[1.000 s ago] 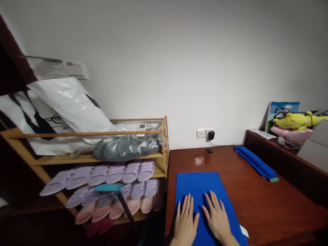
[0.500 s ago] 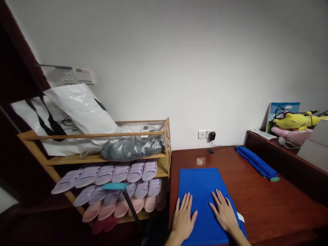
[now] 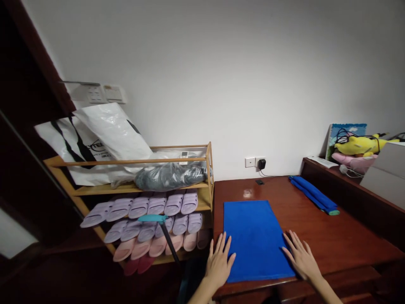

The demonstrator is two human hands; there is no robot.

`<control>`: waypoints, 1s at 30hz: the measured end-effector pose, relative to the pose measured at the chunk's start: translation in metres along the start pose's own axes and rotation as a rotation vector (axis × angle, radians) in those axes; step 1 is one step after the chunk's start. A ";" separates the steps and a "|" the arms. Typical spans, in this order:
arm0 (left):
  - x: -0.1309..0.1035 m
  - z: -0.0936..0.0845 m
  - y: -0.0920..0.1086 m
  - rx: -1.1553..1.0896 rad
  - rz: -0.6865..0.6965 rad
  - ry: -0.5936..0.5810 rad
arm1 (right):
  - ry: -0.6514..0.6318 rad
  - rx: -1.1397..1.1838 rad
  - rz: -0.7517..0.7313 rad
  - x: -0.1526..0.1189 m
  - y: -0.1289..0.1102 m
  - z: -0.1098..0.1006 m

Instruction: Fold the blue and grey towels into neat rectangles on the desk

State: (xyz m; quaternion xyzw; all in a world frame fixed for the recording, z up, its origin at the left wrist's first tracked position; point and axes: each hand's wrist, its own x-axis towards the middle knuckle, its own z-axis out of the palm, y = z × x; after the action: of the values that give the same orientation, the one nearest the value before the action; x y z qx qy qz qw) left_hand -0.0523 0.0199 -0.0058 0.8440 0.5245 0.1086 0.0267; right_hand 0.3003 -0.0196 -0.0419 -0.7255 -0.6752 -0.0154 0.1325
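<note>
A flat blue cloth [image 3: 255, 238], rectangular and smooth, lies on the reddish-brown wooden table [image 3: 316, 236] near its front edge. My left hand [image 3: 219, 261] is at the cloth's left side, its fingers spread and pointing forward, with the fingertips along that edge. On the opposite side, my right hand [image 3: 301, 256] is also spread out, its thumb by the cloth's right edge and its other fingers over the bare wood. Neither hand holds anything. A second blue cloth [image 3: 313, 195], long and narrow with a green end, lies farther back on the right.
Left of the table stands a wooden rack [image 3: 77, 190] with rows of slippers [image 3: 139, 207], white bags [image 3: 110, 133] and a plastic-wrapped dark bundle [image 3: 171, 176]. A black plug [image 3: 261, 164] is in the wall. A yellow plush toy [image 3: 357, 145] rests on a raised ledge at right.
My hands have moved apart, from lying on the blue cloth out to its two sides. The white tag at its right edge no longer shows. The camera view has shifted slightly.
</note>
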 end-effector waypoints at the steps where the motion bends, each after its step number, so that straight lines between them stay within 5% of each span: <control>1: 0.001 -0.001 0.005 -0.001 0.010 0.020 | 0.018 0.004 -0.006 0.001 -0.008 -0.003; 8: 0.013 0.012 0.034 -0.037 0.045 0.028 | -0.038 0.087 -0.137 0.010 -0.074 -0.001; 22: 0.007 0.023 0.025 -0.096 0.028 -0.009 | -0.017 0.075 -0.107 0.001 -0.073 0.014; 30: 0.007 0.006 0.036 -0.079 -0.009 -0.091 | -0.015 0.102 -0.078 0.013 -0.085 -0.003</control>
State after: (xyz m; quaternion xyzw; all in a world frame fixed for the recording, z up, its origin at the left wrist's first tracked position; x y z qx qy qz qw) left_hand -0.0166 0.0106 -0.0046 0.8441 0.5217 0.0908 0.0842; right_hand 0.2183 -0.0032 -0.0219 -0.6909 -0.7040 0.0192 0.1637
